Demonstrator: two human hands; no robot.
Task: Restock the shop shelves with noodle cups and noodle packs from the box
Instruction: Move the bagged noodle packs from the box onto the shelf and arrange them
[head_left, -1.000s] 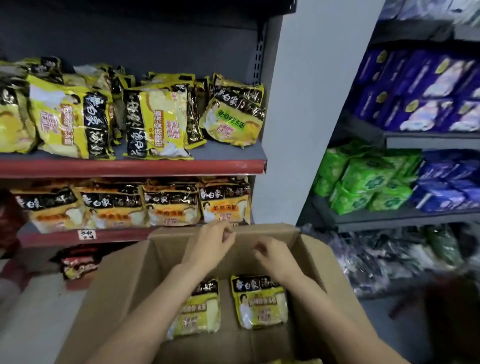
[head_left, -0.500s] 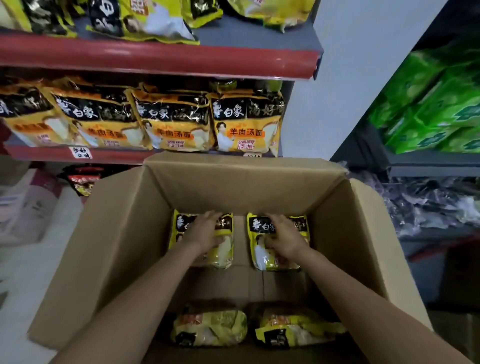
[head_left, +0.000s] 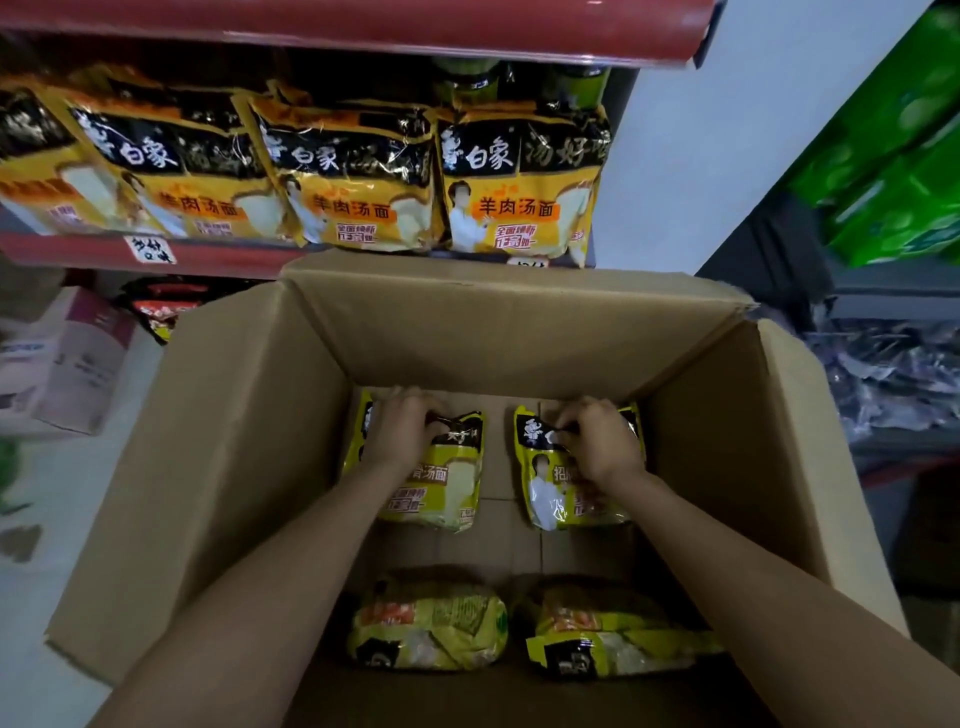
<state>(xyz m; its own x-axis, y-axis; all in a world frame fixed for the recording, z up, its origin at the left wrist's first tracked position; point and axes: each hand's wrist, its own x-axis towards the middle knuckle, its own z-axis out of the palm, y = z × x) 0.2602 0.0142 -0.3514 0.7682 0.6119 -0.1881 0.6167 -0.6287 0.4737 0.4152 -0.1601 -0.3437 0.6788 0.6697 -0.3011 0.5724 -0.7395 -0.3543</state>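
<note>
An open cardboard box (head_left: 249, 441) stands before the shelves. At its far end lie two yellow-and-black noodle packs. My left hand (head_left: 402, 434) grips the top edge of the left pack (head_left: 447, 493). My right hand (head_left: 597, 441) pinches the top of the right pack (head_left: 550, 499). Two more yellow packs lie nearer me, one at the left (head_left: 431, 623) and one at the right (head_left: 613, 639). Behind the box, a red-edged shelf (head_left: 218, 257) holds a row of orange-and-black noodle packs (head_left: 519, 182).
Another red shelf edge (head_left: 363, 26) runs overhead. A white carton (head_left: 62, 364) sits on the floor at the left. To the right a grey rack holds green packets (head_left: 893, 171) and clear-wrapped goods (head_left: 893, 374). A white pillar (head_left: 727, 156) divides the two racks.
The view tilted down toward the box. Both hands dropped from the box's far rim onto the two far packs, and their fingers have now curled round the packs' top edges.
</note>
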